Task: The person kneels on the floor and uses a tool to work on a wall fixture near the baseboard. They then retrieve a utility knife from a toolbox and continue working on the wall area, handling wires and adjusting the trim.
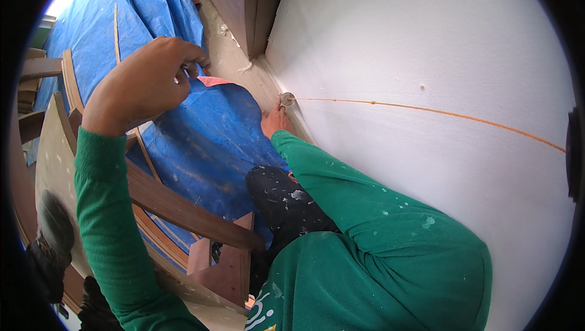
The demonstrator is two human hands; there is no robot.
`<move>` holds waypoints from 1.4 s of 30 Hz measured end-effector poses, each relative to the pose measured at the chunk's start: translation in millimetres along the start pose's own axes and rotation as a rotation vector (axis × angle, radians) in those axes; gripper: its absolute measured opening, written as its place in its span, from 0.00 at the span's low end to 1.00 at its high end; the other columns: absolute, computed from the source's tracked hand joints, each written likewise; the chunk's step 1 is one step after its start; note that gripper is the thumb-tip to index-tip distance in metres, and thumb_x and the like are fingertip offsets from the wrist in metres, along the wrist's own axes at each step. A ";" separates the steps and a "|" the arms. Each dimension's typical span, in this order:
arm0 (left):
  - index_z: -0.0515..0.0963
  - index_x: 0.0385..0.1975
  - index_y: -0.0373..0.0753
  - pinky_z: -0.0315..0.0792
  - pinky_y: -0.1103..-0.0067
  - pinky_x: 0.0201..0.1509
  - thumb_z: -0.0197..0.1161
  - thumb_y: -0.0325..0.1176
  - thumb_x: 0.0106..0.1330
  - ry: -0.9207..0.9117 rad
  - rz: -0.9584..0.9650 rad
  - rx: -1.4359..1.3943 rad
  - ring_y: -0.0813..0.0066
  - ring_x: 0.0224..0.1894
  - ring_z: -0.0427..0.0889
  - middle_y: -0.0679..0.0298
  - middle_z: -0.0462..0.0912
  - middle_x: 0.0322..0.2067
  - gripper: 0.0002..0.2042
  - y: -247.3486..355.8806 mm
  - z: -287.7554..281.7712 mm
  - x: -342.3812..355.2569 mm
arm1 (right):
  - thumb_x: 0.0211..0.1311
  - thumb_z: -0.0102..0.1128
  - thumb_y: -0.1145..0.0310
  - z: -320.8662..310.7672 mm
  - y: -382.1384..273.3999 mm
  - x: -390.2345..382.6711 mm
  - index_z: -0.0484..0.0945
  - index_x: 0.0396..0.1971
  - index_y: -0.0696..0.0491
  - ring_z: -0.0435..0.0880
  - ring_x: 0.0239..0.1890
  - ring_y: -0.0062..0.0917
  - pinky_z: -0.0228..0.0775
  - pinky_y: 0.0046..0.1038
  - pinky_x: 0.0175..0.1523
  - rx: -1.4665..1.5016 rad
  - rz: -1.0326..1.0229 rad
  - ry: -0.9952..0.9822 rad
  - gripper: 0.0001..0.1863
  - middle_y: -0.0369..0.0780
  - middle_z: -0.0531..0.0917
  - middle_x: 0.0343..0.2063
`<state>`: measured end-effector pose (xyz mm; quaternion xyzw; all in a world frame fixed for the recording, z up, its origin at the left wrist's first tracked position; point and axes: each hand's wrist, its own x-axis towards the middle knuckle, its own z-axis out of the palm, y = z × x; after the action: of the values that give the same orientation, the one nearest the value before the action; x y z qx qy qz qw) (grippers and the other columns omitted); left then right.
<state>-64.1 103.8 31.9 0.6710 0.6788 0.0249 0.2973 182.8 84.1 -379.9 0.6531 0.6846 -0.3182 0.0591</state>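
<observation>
At the far left, a grey shoe [55,224] is showing beside curved wooden pieces [194,207], which are leaning and crossing one another. The left hand [146,84] is hanging raised over a blue sheet [210,142], well apart from the wall. Its fingers are curling inward, leaving only a small gap; whether that grip is holding something thin, I cannot tell.

Farther right, a paint-spotted dark trouser leg [283,203] is bending near the sheet's edge. The right hand [275,122] is reaching down to the wall's foot, where a round metal piece [287,99] is sitting at the end of an orange string [426,109]. The fingertips seem to be touching the near side of the metal; how far this grip is closing around it, I cannot tell.

The string is running straight from there across the front of the white wall [439,38] to the right edge, small knots dotting it.

The step in hand appears to be steadying the metal piece low by the wall. The next move, I judge, is calling for light fingers, so that the piece is not swinging and the string is staying straight.
</observation>
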 end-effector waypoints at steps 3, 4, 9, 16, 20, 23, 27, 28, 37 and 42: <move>0.83 0.49 0.29 0.81 0.72 0.53 0.60 0.18 0.52 0.009 0.012 0.017 0.56 0.43 0.88 0.47 0.87 0.44 0.21 -3.5 1.0 -1.6 | 0.68 0.57 0.53 -1.8 -4.4 -2.2 0.38 0.78 0.51 0.78 0.57 0.49 0.72 0.49 0.60 -0.003 0.007 -0.011 0.49 0.55 0.72 0.59; 0.83 0.49 0.29 0.81 0.72 0.53 0.60 0.18 0.52 0.010 0.022 0.023 0.56 0.43 0.88 0.47 0.87 0.44 0.21 -5.4 1.9 -1.3 | 0.68 0.57 0.52 -2.3 -4.5 -2.6 0.38 0.78 0.51 0.78 0.57 0.49 0.72 0.49 0.60 -0.004 0.011 -0.015 0.49 0.55 0.72 0.59; 0.83 0.49 0.29 0.81 0.72 0.54 0.59 0.18 0.53 -0.016 -0.005 0.004 0.56 0.43 0.88 0.47 0.87 0.43 0.21 -4.6 0.0 -1.1 | 0.68 0.57 0.51 -3.8 -5.5 -2.2 0.38 0.78 0.50 0.78 0.57 0.49 0.72 0.48 0.60 -0.015 0.002 -0.024 0.48 0.55 0.72 0.59; 0.84 0.47 0.29 0.81 0.72 0.51 0.58 0.18 0.53 0.010 0.027 -0.001 0.57 0.39 0.87 0.47 0.87 0.41 0.20 -6.3 2.4 0.4 | 0.68 0.57 0.51 -2.6 -2.4 -4.2 0.40 0.78 0.48 0.78 0.57 0.51 0.72 0.47 0.60 -0.072 -0.033 -0.013 0.47 0.56 0.71 0.60; 0.84 0.47 0.30 0.81 0.72 0.49 0.58 0.18 0.53 0.016 0.031 -0.037 0.58 0.38 0.87 0.48 0.87 0.41 0.20 -8.5 4.5 -0.4 | 0.68 0.58 0.51 -1.2 -1.7 -5.3 0.42 0.78 0.46 0.77 0.58 0.50 0.72 0.47 0.60 -0.059 -0.044 -0.022 0.46 0.56 0.69 0.60; 0.84 0.48 0.30 0.81 0.73 0.50 0.58 0.17 0.54 0.015 0.021 -0.035 0.58 0.39 0.87 0.48 0.88 0.41 0.20 -10.3 5.7 1.0 | 0.68 0.58 0.51 -1.1 -2.6 -9.5 0.44 0.78 0.43 0.76 0.58 0.51 0.71 0.48 0.61 -0.093 -0.059 -0.031 0.45 0.55 0.67 0.61; 0.84 0.48 0.30 0.82 0.73 0.51 0.58 0.17 0.55 -0.003 0.010 -0.025 0.59 0.41 0.88 0.49 0.88 0.42 0.20 -10.9 4.8 3.6 | 0.68 0.59 0.50 0.5 -1.2 -11.4 0.45 0.78 0.41 0.73 0.59 0.50 0.69 0.46 0.62 -0.132 -0.073 -0.056 0.45 0.52 0.66 0.60; 0.84 0.49 0.30 0.82 0.73 0.52 0.58 0.16 0.55 -0.011 0.012 -0.025 0.59 0.41 0.88 0.50 0.88 0.43 0.20 -11.1 4.2 3.3 | 0.68 0.59 0.50 1.2 -1.2 -11.9 0.46 0.78 0.41 0.72 0.60 0.49 0.69 0.45 0.63 -0.134 -0.075 -0.066 0.45 0.51 0.66 0.60; 0.84 0.49 0.30 0.82 0.72 0.51 0.57 0.16 0.56 -0.026 0.002 -0.027 0.58 0.41 0.88 0.49 0.88 0.43 0.19 -7.7 1.9 4.2 | 0.67 0.60 0.51 10.9 2.1 -17.3 0.52 0.77 0.41 0.71 0.59 0.51 0.67 0.48 0.63 -0.161 -0.144 -0.004 0.41 0.53 0.65 0.58; 0.84 0.49 0.30 0.82 0.72 0.51 0.57 0.16 0.57 -0.016 0.012 -0.016 0.56 0.41 0.88 0.48 0.88 0.43 0.19 -8.9 4.4 6.1 | 0.67 0.60 0.51 6.7 -0.3 -23.2 0.54 0.76 0.42 0.70 0.59 0.46 0.68 0.44 0.62 -0.195 -0.132 -0.044 0.41 0.50 0.65 0.58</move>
<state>-69.7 107.0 22.1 0.6730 0.6721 0.0268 0.3077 183.6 60.8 -373.6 0.5908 0.7522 -0.2677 0.1162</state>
